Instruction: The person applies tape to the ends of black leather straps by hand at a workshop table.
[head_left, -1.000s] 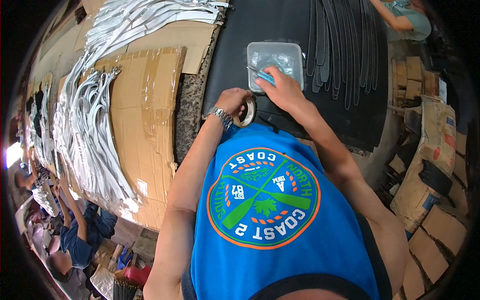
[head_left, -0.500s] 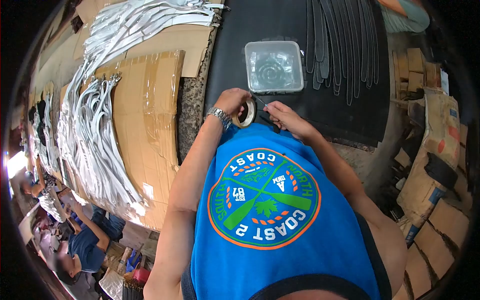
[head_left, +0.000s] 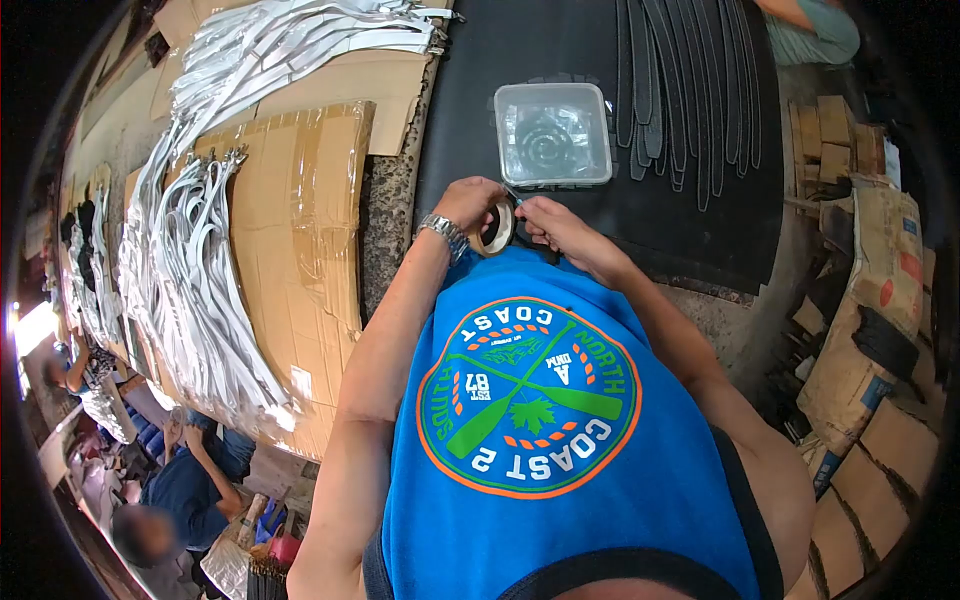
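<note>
My left hand [head_left: 468,204], with a metal watch at its wrist, is closed around the upper side of a roll of tape [head_left: 506,228]. The roll stands on edge near my shirt front. Close to its right, my right hand [head_left: 558,229] is closed, with thumb and forefinger in a pinch. A thin, slender object [head_left: 515,199] shows between the fingertips of both hands, too small to name. Just beyond them sits a clear plastic tub [head_left: 553,180] on the black sheet [head_left: 460,110]. Its inside shows a ringed base.
Black stitched straps [head_left: 680,110] lie at the far right. White straps [head_left: 190,270] cover cardboard [head_left: 300,230] on the left. Stacked boxes [head_left: 870,260] stand on the right. One person [head_left: 190,490] is at lower left; another's sleeve [head_left: 825,35] shows at upper right.
My right hand has moved slightly left, closer to my left hand and the tape roll. The person at lower left has shifted posture.
</note>
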